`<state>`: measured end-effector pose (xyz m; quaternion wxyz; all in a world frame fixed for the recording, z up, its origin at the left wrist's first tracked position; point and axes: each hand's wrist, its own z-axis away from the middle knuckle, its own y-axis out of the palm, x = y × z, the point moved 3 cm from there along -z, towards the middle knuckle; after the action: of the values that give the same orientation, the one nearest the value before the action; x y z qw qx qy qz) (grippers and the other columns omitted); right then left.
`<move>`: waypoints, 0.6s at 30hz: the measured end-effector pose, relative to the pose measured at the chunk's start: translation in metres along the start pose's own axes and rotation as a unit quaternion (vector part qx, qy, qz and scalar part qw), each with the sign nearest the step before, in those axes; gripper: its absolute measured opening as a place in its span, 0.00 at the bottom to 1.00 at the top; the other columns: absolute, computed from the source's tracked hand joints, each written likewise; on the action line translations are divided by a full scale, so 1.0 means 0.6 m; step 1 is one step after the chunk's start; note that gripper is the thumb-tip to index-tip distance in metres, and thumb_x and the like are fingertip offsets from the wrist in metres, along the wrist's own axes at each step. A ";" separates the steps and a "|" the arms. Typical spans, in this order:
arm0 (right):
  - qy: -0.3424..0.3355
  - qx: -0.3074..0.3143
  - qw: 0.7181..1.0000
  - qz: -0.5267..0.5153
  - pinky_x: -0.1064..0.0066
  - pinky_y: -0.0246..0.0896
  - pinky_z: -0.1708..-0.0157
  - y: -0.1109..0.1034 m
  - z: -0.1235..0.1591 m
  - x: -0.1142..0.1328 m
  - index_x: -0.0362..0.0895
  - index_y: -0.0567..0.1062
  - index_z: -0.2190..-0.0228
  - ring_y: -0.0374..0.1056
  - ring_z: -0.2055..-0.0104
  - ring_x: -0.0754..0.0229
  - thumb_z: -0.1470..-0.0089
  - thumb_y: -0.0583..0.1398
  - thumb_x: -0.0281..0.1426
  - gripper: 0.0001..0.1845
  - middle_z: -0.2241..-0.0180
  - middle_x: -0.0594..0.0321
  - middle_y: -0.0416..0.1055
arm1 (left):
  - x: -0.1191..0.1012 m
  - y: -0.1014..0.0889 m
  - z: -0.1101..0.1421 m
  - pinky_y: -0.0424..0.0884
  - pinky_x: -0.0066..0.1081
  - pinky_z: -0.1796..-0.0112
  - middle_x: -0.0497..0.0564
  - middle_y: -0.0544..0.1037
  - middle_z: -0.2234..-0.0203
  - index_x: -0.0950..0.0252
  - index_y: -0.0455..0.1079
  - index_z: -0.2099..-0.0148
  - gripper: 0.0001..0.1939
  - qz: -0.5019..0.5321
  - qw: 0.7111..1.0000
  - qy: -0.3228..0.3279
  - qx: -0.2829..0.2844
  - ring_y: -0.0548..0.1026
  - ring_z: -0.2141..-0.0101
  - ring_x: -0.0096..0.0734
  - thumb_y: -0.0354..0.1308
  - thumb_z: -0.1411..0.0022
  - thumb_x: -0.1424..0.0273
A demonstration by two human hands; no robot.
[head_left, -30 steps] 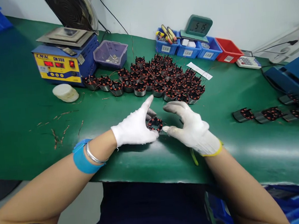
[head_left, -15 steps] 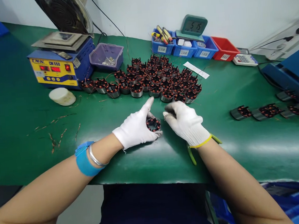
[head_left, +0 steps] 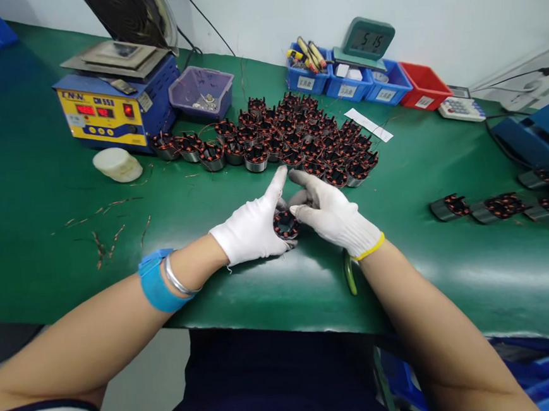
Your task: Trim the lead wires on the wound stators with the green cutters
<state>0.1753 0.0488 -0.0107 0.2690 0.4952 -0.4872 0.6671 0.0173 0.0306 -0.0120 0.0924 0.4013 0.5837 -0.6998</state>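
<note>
A small motor stator [head_left: 285, 223] wound with copper wire sits between both gloved hands near the front of the green table [head_left: 40, 186]. My left hand [head_left: 252, 229] in a white glove is wrapped round the stator's left side, index finger pointing up. My right hand [head_left: 332, 213], also gloved, has its fingers curled onto the stator's right and top edge. A green-handled tool [head_left: 349, 275] lies on the table under my right wrist.
Several more stators [head_left: 293, 141] are massed behind the hands, and a row of others [head_left: 493, 207] lies at the right. A blue and yellow solder pot [head_left: 109, 104], a purple tray [head_left: 201, 91], blue bins [head_left: 341, 83], a red bin [head_left: 421, 86] and a clock [head_left: 368, 36] line the back.
My right hand has moved left and closed in onto the stator; a second ago its fingers were spread apart beside it. My left hand has kept its hold.
</note>
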 end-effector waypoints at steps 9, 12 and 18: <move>0.077 0.034 0.993 -0.080 0.70 0.62 0.70 -0.015 0.005 -0.005 0.34 0.54 0.37 0.67 0.69 0.61 0.58 0.61 0.30 0.47 0.70 0.64 0.71 | 0.004 0.001 -0.004 0.71 0.32 0.56 0.53 0.75 0.50 0.60 0.19 0.30 0.62 0.015 1.000 0.014 0.021 0.78 0.56 0.38 0.63 0.52 0.65; 0.084 0.063 0.993 -0.059 0.71 0.60 0.72 -0.011 0.004 0.000 0.34 0.55 0.37 0.64 0.73 0.63 0.58 0.60 0.29 0.47 0.75 0.69 0.68 | 0.007 0.003 -0.005 0.71 0.33 0.54 0.56 0.73 0.48 0.62 0.18 0.30 0.64 0.026 0.999 0.027 0.019 0.77 0.55 0.37 0.64 0.52 0.65; 0.144 -0.062 0.967 0.202 0.67 0.64 0.66 -0.036 0.015 -0.001 0.43 0.64 0.40 0.68 0.68 0.58 0.56 0.60 0.30 0.39 0.71 0.65 0.73 | 0.003 0.003 -0.006 0.71 0.33 0.56 0.52 0.76 0.52 0.60 0.18 0.30 0.62 -0.007 0.999 0.022 0.035 0.78 0.58 0.37 0.63 0.51 0.65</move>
<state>0.1975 0.0488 -0.0028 0.2264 0.2677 -0.5736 0.7403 0.0187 0.0338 -0.0144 0.0606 0.4159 0.5634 -0.7113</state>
